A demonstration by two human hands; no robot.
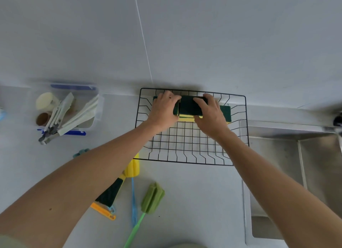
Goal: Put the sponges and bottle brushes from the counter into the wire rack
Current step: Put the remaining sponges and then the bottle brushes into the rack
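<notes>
I saw a smooth pale grey counter [194, 192] running under everything, with a brushed stainless steel sink [277, 164] sunk into it on the right. Against the back wall sat the black wire rack [185, 146], a shallow rectangular basket of thin crossed wires. A clear plastic tub with blue clips [92, 118] stood well to its left, stuffed with pale folded utensils and two small round cups.

Inside the rack, along its far side, lay the dark green and yellow sponges [187, 107] — blocky, coarse scouring pads over soft yellow foam, set edge to edge in a row. My left hand [164, 110] lay palm down on the leftmost one, fingers close together and curled over its top. My right hand [211, 116] gripped the middle sponge, thumb at the near edge, fingers pressed over the top.

On the counter in front of the rack waited the green foam bottle brush with its thin green handle [152, 197], the yellow foam brush with the dark ribbed grip [132, 167] beside it — partly hidden under my left forearm.
</notes>
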